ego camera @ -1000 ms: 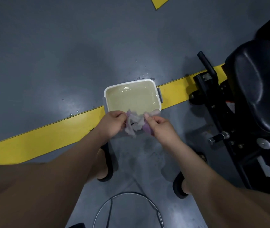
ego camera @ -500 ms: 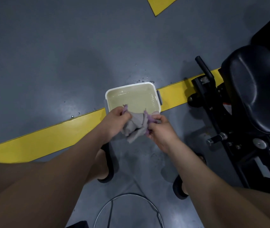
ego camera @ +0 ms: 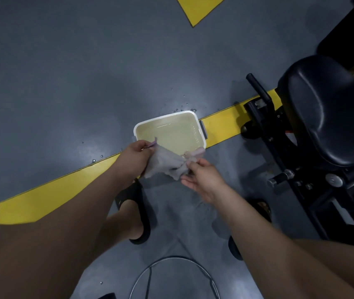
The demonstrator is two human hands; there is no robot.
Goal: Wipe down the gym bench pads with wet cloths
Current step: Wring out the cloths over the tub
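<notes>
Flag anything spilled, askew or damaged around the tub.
Minor spill only: water droplets dot the grey floor beyond the far rim of the white rectangular plastic tub, with a few more left of it near the yellow floor stripe. The tub sits upright, its cloudy water contained. Nothing looks damaged.

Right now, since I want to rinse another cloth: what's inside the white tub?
Yellowish water; nothing else shows. The cloth hides the near edge of the tub.

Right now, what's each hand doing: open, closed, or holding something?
Left hand: grips one end of the cloth.
Right hand: pinches the cloth's other, twisted end.
</notes>
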